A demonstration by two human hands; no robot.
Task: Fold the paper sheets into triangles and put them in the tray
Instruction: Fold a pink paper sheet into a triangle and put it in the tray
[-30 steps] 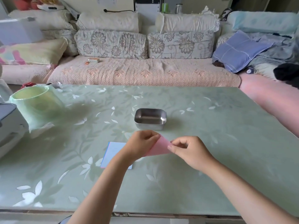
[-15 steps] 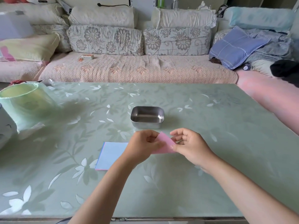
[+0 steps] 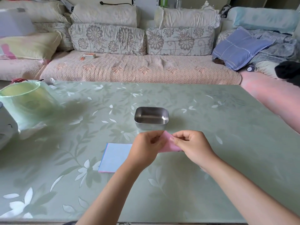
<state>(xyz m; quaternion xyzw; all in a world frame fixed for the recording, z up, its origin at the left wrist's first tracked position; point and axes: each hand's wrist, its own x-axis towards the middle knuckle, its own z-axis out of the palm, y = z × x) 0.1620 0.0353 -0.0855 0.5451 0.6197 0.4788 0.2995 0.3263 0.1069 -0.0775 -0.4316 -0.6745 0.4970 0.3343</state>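
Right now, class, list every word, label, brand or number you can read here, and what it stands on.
None can be read.
The small box on the sofa may carry print, but it is too blurred.
The pink paper, blue sheet and metal tray show no text.

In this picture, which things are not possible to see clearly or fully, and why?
1. Pink paper, head view: the left hand and right hand pinch it and cover most of it, so its folded shape is unclear.
2. Stack of sheets, head view: the left hand covers its right side; the sheets are too thin to count.
3. White appliance, head view: cut off by the left edge.
4. Small box on the sofa: too small to read.
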